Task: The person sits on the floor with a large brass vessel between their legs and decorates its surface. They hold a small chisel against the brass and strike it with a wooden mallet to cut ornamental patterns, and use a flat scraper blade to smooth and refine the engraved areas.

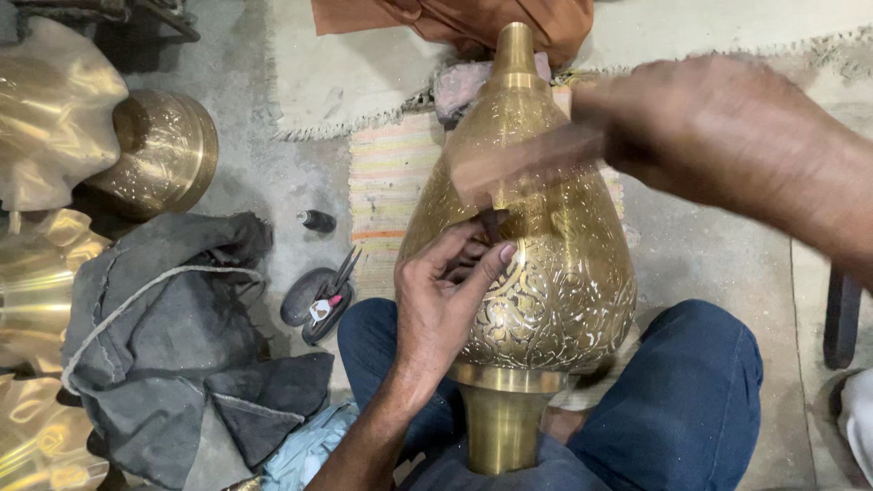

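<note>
Bare concrete floor (273, 182) is carrying everything, with a striped mat (386, 182) spread at twelve o'clock from my lap.

My left hand (446, 291) is pinching a small dark punch (492, 221), with the thumb and fingers (496, 259) closed together on its shaft and the tip touching the large engraved brass vessel (546, 255). My right hand (718, 127) is coming in from two o'clock, fingers wrapped shut on a wooden mallet (523, 164), which is blurring with motion just above the punch. The vessel is lying tilted across my knees, its neck pointing to twelve o'clock and its plain foot toward six, between my blue trouser legs (682, 391).

As I judge it, doing this step well is a matter of keeping the punch square to the curved wall, bracing the heel of the left hand on the brass so the tip is not skating, and landing light, even taps centred on the punch head. The knees should be gripping the vessel so it is not rolling between strokes.

Counting outward: one punch, one mallet, one vessel in work. At nine o'clock one dark grey cloth (182, 336) is lying crumpled, with one pair of small pliers (338, 277) resting on a dark oval pad beside it. At ten o'clock one round brass pot (168, 150) is lying on its side, and polished brass sheet pieces (45, 109) are crowding the left edge; I cannot count those surely. One orange cloth (455, 23) is bunching at twelve o'clock.
</note>
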